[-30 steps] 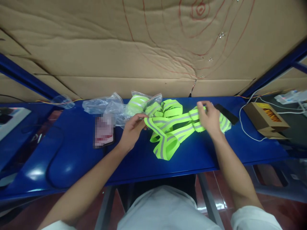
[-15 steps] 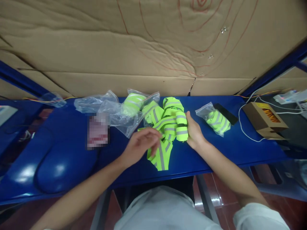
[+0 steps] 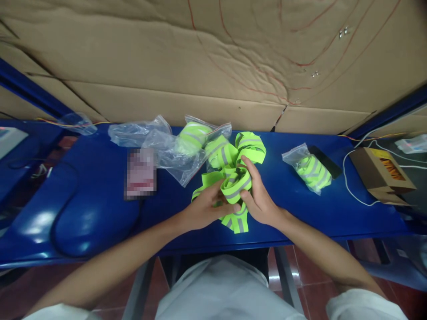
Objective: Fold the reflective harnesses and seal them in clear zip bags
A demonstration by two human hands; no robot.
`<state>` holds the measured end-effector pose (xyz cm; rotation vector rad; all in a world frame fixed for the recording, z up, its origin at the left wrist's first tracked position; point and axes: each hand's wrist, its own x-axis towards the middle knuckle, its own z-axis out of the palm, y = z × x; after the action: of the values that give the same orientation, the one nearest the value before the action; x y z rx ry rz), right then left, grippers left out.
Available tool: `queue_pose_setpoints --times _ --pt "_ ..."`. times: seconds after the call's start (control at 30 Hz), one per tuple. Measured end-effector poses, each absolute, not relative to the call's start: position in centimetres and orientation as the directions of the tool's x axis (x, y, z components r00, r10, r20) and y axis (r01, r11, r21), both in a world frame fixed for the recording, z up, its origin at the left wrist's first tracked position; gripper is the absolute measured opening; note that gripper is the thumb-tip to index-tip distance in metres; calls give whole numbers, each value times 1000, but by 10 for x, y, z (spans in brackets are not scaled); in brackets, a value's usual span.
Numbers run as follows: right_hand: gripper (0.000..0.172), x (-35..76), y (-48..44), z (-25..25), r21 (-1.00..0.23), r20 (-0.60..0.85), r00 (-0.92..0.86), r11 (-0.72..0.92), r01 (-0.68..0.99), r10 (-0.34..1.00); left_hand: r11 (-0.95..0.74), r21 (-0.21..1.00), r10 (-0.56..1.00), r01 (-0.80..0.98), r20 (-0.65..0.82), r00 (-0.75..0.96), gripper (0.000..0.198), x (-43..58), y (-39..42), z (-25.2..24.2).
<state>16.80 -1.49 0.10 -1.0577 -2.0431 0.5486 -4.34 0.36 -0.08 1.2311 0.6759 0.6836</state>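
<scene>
A rolled fluorescent yellow-green reflective strap [image 3: 236, 190] with grey stripes is held between both hands above the blue table. My left hand [image 3: 207, 208] closes on its left and lower side, with some fingers hidden behind the roll. My right hand [image 3: 262, 198] grips it from the right, thumb in front and fingers over the top. Loose strap ends [image 3: 240, 223] hang or lie just below the hands; I cannot tell which. Behind the roll lies another coiled strap [image 3: 251, 144], and to its left is a bunched strap [image 3: 220, 153].
Clear plastic bags [image 3: 163, 144] lie at the back left, one around a green strap [image 3: 193, 138]. A bagged strap [image 3: 313, 171] rests on the right beside a dark flat object [image 3: 325, 161]. Farther right are an open cardboard box [image 3: 376, 171] and white cables. A cardboard wall [image 3: 167, 58] stands behind.
My left hand has moved right onto the strap roll. The roll has turned so its coiled end shows, and my right hand's fingers now wrap over it. The camera view has shifted slightly.
</scene>
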Motion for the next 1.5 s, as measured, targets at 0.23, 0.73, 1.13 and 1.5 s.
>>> queue_pose_setpoints --times 0.23,0.73,1.13,1.5 --pt "69 162 -14 -6 -545 555 -314 622 562 770 405 896 774 -180 -232 589 43 -42 12 4" --pt "56 177 -5 14 -594 483 -316 571 567 817 336 868 933 -366 -253 256 58 -42 17 22" --pt "28 203 7 38 -800 414 -246 479 362 876 -492 849 867 193 499 19 39 -54 27 13" --pt "26 218 49 128 -699 360 -345 496 515 867 -504 184 698 844 663 273 26 -21 40 102"
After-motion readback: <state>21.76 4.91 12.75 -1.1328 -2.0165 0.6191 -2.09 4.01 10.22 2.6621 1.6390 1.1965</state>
